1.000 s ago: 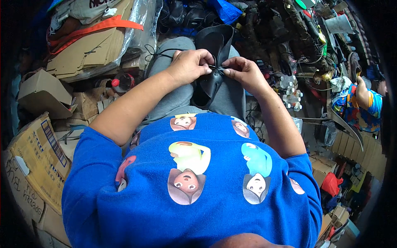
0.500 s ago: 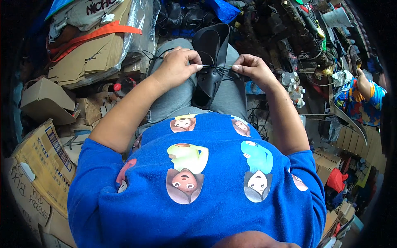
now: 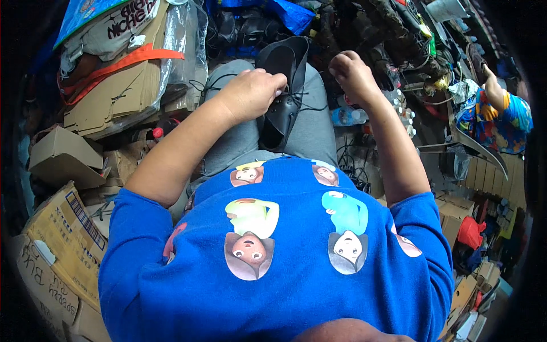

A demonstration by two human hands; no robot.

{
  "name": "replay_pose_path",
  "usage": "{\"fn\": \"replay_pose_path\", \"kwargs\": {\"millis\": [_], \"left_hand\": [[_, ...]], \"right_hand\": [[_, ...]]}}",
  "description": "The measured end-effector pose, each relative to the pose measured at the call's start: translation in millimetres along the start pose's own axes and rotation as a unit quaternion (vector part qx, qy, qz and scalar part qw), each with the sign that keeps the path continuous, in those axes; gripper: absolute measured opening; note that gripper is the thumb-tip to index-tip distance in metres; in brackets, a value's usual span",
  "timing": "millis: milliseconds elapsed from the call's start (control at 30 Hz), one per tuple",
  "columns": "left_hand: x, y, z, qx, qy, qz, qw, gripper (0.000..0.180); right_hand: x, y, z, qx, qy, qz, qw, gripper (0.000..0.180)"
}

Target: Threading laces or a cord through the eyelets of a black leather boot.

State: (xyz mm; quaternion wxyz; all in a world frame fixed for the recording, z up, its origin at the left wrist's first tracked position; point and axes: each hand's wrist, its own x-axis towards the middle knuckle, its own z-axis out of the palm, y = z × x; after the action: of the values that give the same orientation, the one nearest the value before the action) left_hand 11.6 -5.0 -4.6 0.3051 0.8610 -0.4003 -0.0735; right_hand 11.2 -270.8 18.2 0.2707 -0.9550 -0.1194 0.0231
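Note:
A black leather shoe [image 3: 279, 117] lies lengthwise between my thighs, with black laces [image 3: 310, 106] trailing from its lacing area over the grey trousers. My left hand [image 3: 254, 93] is closed at the shoe's lacing, its thumb and fingers pressed together there. The back of that hand covers part of the shoe's left edge. To the right of the shoe, raised and apart from it, is my right hand [image 3: 351, 74]. Its fingers are curled into a pinch, and what they hold is too small to make out.
Flattened cardboard [image 3: 114, 94] in clear plastic stands at the left, above an open carton [image 3: 65, 151]. Plastic bottles [image 3: 347, 117] lie beside my right knee. A curved blade-like piece [image 3: 481, 149] juts out at the right. Dark shoes and a blue bag [image 3: 288, 17] crowd the far side.
Both hands pinched a thin pale strand across the shoe; it no longer shows. My right hand has risen and turned away from the laces. My left hand has shifted right onto the lacing.

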Motion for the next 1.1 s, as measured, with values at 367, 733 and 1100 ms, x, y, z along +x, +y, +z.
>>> {"fn": "replay_pose_path", "kwargs": {"millis": [367,733,1100], "left_hand": [[-13,-16,0,0.054,-0.016,0.037,0.998,0.012],[-140,-61,-55,0.101,0.079,-0.124,0.984,0.017],[-49,49,-73,-0.707,-0.014,0.098,0.7,0.02]], "right_hand": [[6,-69,18,-0.34,-0.164,-0.251,0.891,0.017],[-33,29,-32,-0.141,-0.132,-0.017,0.981,0.012],[14,-84,3,0.726,-0.213,-0.115,0.644,0.025]]}}
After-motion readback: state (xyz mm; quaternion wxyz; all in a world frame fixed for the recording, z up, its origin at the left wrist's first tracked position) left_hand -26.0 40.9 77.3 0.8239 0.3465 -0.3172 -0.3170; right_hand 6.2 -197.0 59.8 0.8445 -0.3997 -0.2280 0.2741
